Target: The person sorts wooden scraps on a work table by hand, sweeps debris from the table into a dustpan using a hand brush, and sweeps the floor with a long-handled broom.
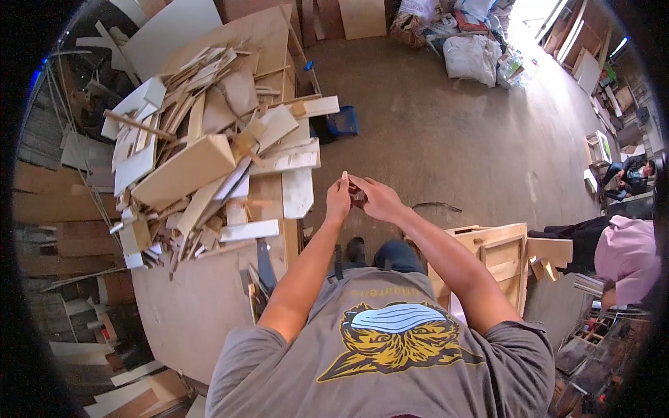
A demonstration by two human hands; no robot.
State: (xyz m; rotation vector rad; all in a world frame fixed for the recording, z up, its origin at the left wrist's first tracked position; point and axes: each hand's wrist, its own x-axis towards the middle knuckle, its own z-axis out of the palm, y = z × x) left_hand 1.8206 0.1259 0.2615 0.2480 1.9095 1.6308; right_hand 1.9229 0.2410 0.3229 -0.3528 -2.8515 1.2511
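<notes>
My left hand (339, 200) and my right hand (377, 200) meet in front of my body, above the floor. Their fingertips touch, and the fingers of both are bent and drawn together. Between the palms is a small dark reddish gap; whether a small object sits in it I cannot make out. To the left of my hands, the nearest thing is a white board (298, 193) jutting over the edge of the wooden table (188, 306).
A heap of wood offcuts (185, 164) covers much of the table. A wooden cabinet frame (498, 261) stands at my right, with a person in a pink top (627, 258) beyond it. Another person (631, 174) sits farther back. White sacks (472, 57) and a blue bin (343, 121) stand ahead.
</notes>
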